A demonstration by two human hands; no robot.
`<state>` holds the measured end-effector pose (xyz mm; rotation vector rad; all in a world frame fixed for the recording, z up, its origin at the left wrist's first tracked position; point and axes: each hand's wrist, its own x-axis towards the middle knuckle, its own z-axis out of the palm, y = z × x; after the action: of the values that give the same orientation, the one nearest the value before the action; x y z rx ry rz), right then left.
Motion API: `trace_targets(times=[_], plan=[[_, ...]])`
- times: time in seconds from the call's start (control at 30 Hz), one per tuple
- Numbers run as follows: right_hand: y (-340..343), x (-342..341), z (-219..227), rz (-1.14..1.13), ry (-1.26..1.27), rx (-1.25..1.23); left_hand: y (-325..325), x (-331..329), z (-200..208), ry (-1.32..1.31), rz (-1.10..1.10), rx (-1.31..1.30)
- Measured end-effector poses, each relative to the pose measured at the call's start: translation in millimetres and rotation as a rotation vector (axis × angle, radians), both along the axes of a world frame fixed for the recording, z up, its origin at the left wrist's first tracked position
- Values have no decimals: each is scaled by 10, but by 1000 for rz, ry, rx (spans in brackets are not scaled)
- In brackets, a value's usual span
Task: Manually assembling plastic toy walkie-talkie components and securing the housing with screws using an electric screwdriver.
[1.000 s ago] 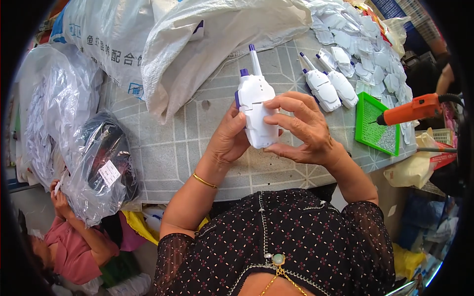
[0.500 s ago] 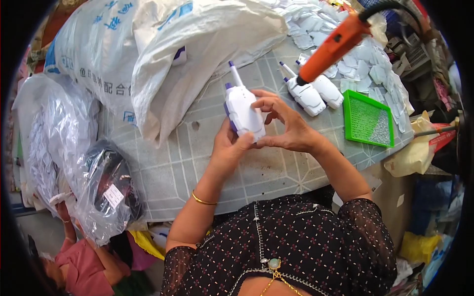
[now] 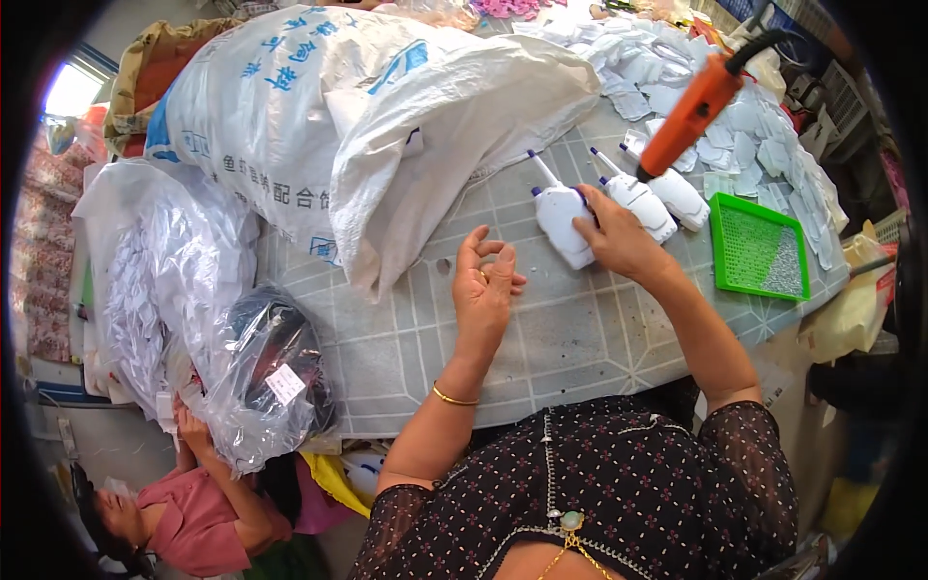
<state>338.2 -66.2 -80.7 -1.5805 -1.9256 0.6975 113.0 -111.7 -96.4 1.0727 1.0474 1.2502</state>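
Note:
My right hand (image 3: 619, 235) grips a white toy walkie-talkie (image 3: 561, 230) with a purple-tipped antenna by its right side, low over the grey table. My left hand (image 3: 485, 285) is raised to its left, empty, with loosely curled fingers apart from the toy. Just right of the held one lie two similar white toy walkie-talkies (image 3: 638, 203), partly covered by my right hand and the tool above. An orange electric screwdriver (image 3: 694, 114) hangs by its black cord, its dark tip above these toys.
A green tray (image 3: 719, 256) of small silvery pieces stands at right. Behind it spreads a pile of white plastic parts (image 3: 744, 126). A large white woven sack (image 3: 464, 116) gapes at the back left. Clear bags (image 3: 280, 358) sit at left, beside another person (image 3: 198, 512) in pink.
The walkie-talkie has moved right, beside the other two, in my right hand. My left hand has let go of it and stays to the left. The view has shifted.

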Motion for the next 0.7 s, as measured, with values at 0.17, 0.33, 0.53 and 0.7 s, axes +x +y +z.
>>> trace_targets(times=[0.17,0.33,0.53,0.7], plan=[[118,-315,144,6,-354,372,30,-11,-73,2,152,7],[1264,-1340,171,147,-155,456,-6,15,-103,-8,83,0],[2430,-2507,-352,72,-68,446,1,-66,-255,40,135,42],[3375,-1919,-1054,-157,-576,1347,31,325,-80,-70,14,95]])
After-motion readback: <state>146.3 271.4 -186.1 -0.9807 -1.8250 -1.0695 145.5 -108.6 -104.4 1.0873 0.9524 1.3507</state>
